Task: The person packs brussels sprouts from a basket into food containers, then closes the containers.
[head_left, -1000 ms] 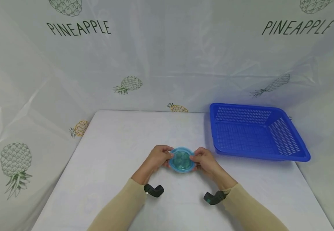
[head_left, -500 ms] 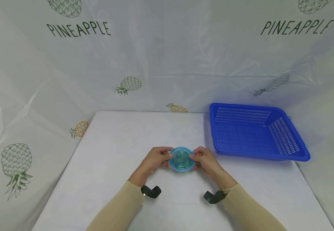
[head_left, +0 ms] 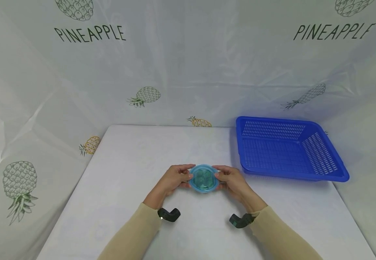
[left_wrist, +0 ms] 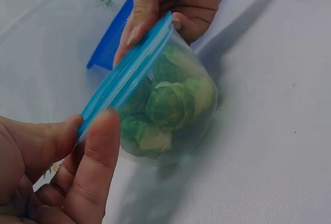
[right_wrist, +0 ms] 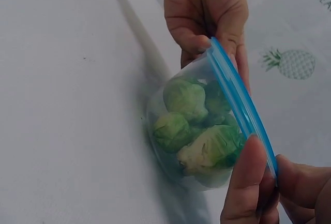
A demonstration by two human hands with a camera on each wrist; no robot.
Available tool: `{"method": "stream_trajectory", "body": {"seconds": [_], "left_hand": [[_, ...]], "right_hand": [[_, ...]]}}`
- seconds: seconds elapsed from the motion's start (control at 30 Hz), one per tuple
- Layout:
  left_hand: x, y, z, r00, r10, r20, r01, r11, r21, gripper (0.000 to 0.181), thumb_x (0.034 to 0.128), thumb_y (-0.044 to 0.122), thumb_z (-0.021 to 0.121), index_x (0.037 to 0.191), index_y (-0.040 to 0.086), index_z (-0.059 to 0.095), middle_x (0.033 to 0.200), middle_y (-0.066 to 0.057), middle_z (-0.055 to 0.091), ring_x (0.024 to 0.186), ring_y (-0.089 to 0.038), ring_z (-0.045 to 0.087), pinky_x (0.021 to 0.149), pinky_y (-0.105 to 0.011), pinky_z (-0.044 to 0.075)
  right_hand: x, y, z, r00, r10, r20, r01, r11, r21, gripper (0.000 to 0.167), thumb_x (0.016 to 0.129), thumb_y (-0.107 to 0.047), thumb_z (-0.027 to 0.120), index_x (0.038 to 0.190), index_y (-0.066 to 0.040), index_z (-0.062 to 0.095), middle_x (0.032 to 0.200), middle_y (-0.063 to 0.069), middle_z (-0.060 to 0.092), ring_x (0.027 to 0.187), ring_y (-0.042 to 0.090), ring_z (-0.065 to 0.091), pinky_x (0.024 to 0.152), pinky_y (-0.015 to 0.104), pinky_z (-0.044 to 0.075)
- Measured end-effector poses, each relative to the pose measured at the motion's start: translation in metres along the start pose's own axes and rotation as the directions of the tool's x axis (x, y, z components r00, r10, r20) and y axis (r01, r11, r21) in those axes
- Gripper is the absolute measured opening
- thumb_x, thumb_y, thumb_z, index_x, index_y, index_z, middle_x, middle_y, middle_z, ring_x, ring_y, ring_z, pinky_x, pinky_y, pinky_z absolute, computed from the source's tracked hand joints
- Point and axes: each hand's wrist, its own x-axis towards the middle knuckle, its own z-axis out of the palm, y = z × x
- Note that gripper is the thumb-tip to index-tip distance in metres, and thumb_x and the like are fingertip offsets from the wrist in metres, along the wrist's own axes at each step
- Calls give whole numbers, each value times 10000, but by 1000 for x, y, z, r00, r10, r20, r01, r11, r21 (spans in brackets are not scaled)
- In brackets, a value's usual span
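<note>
Between both hands is a round clear plastic container (right_wrist: 170, 92) with a blue lid (head_left: 204, 178). Several green Brussels sprouts (left_wrist: 168, 105) show through its wall. My left hand (head_left: 173, 177) pinches the left side of the lid's rim, thumb on top and fingers below. On the opposite side, my right hand (head_left: 232, 180) pinches the rim in the same way. Both wrist views show the lid sitting on the container all round the visible edge. The container's base is close to the tabletop; whether it touches I cannot tell.
A blue slotted plastic basket (head_left: 272, 151) stands at the back right of the white table (head_left: 142, 155). Sheeting with pineapple prints (head_left: 188, 65) hangs behind and along the sides. Each wrist wears a small black camera (head_left: 169, 215).
The container has shifted very slightly away and to the left, with both hands on it. My right index finger now reaches further along the lid's far rim.
</note>
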Motion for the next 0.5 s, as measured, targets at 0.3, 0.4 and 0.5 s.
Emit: {"method": "stream_trajectory", "body": {"seconds": [0.3,0.4,0.5], "left_hand": [[1,2,-1,999,-16,-32,16,1000,-6,462,988,-15,690,1436,97,663,1011,-58,509,753,-145,628,689,-308,665],[3,-1,-3,1000,-8,-15,8,1000,-11,475,998,1,685,1463,91,637,1019,-56,507,800,-145,644,721,-308,666],[2,-2,-4,1000,-8,2,8,1000,-22,484,1013,13,668,1488,86,609,1025,-54,515,845,-152,656,751,-303,665]], "right_hand": [[5,1,2,1000,-10,-25,9,1000,-18,459,1024,9,621,1462,115,535,861,-21,582,732,113,615,626,246,613],[6,1,2,999,-15,-28,14,1000,-26,452,1034,-7,614,1467,99,541,890,-14,592,753,119,618,638,254,619],[6,1,3,999,-23,-33,21,998,-51,430,1052,-38,597,1464,80,556,955,1,629,794,129,624,664,274,624]]}}
